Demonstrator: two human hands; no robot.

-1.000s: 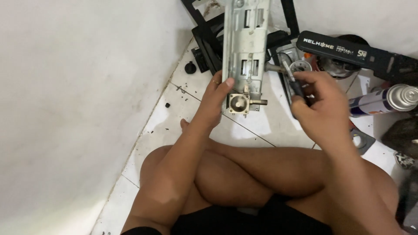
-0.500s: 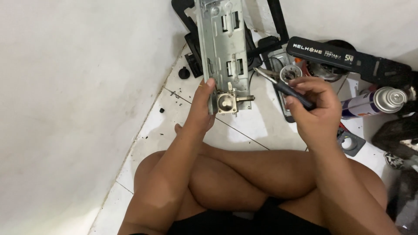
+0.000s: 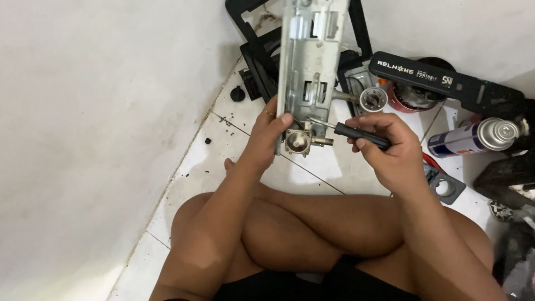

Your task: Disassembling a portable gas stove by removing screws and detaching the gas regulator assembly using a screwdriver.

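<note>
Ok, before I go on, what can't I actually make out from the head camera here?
- Tip of the black-handled screwdriver: too small, lost against the brass valve block.
- Top of the long grey metal bracket: cut off by the upper edge.
- Left hand: its palm and grip hidden behind the bracket.
- Blue-and-white spray can: its base covered by the right hand.

Screwdriver [image 3: 356, 134] tip now at valve [image 3: 298, 142]
</note>
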